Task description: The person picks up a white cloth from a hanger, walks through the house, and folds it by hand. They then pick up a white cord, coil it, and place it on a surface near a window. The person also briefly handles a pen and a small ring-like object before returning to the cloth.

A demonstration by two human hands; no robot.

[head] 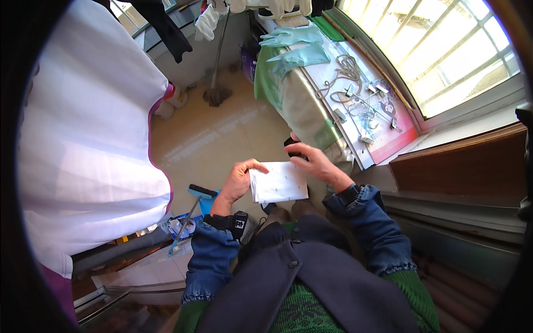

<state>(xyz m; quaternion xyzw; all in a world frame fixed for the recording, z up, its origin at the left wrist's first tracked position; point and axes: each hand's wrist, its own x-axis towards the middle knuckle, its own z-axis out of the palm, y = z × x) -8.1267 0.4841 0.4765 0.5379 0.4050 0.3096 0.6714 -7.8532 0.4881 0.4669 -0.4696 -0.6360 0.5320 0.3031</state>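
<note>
A folded white cloth [281, 183] with small printed marks is held in front of my body. My left hand [241, 179] grips its left edge, thumb on top and fingers partly hidden beneath. At the upper right corner, my right hand [314, 162] is raised with its fingers spread; whether the fingertips touch the cloth cannot be told. A small dark object [295, 147] shows behind the right fingers, and what it is cannot be made out.
White curtain-like fabric [100, 125] with purple trim hangs at left. On the right, a covered table [399, 145] bears rubber gloves [302, 54], coiled rope [349, 68] and metal clips [366, 139]. A mop [214, 93] and a blue-handled broom [202, 191] stand on the tiled floor.
</note>
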